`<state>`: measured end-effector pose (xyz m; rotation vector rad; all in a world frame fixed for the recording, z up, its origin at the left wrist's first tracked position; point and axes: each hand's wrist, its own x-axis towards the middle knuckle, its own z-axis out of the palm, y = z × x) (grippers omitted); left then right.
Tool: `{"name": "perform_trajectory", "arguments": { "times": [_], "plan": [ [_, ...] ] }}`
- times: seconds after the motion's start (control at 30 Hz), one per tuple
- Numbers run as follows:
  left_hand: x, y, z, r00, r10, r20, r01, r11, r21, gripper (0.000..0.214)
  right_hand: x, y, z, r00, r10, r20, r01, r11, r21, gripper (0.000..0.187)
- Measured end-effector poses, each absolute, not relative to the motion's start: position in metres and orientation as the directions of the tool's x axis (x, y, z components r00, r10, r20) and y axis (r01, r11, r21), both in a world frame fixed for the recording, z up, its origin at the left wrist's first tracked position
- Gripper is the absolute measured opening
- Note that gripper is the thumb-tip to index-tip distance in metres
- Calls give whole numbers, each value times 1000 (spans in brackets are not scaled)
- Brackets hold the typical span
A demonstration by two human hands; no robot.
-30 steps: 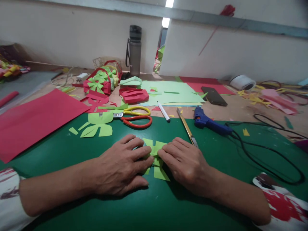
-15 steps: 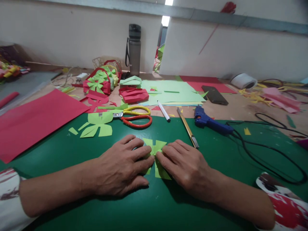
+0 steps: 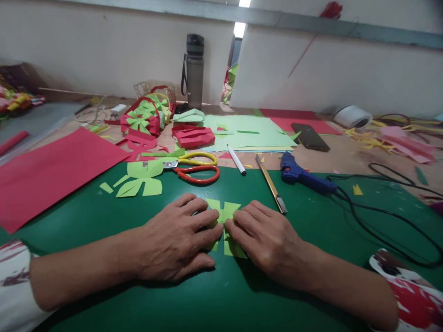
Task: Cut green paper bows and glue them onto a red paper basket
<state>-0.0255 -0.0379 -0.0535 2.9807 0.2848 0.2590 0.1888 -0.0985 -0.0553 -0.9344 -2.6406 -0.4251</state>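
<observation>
A light green paper cutout [image 3: 227, 212] with slits between its petals lies on the green mat in front of me. From its left side my left hand [image 3: 182, 235] presses it down with curved fingers, the thumb resting apart on the mat. My right hand [image 3: 265, 235] bears on its right side, fingers bent and bunched, the tips meeting close to the cutout's centre. Both hands cover much of the paper. Beyond my left hand lie a second green paper cutout [image 3: 147, 171] and scissors [image 3: 198, 175] with one yellow and one red handle.
Behind my hands lie a marker [image 3: 236, 160], a yellow utility knife [image 3: 272, 185] and a blue glue gun [image 3: 308, 178] with its looping black cord. A red sheet [image 3: 65, 175] lies left. Farther back are a bottle [image 3: 195, 78], a phone [image 3: 310, 137] and red paper baskets [image 3: 147, 122].
The whole view has shifted very slightly. Both hands keep the same hold on the green paper cutout, and nothing else has visibly moved.
</observation>
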Motion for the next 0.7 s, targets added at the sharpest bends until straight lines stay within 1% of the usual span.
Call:
{"name": "perform_trajectory", "arguments": {
  "times": [0.13,0.23,0.4,0.5,0.57,0.7],
  "plan": [
    [-26,-38,-53,966,197,166,171,-973,158,36,190,-98,-55,-751,557,355,638,749,176,29],
    [-26,-38,-53,966,198,167,173,-973,152,35,192,-98,-54,-758,562,331,630,762,151,30],
    [-26,-37,-54,966,197,168,173,-974,145,37,197,-96,-51,-755,580,307,628,774,82,36],
    [-26,-38,-53,967,195,162,172,-975,144,38,199,-94,-51,-753,591,289,626,779,38,36],
    [-27,-38,-53,969,196,151,175,-975,138,39,200,-93,-52,-763,580,285,616,787,48,33],
    [-26,-39,-51,970,200,137,183,-975,125,39,200,-93,-53,-792,546,274,591,798,119,26]
  ]
}}
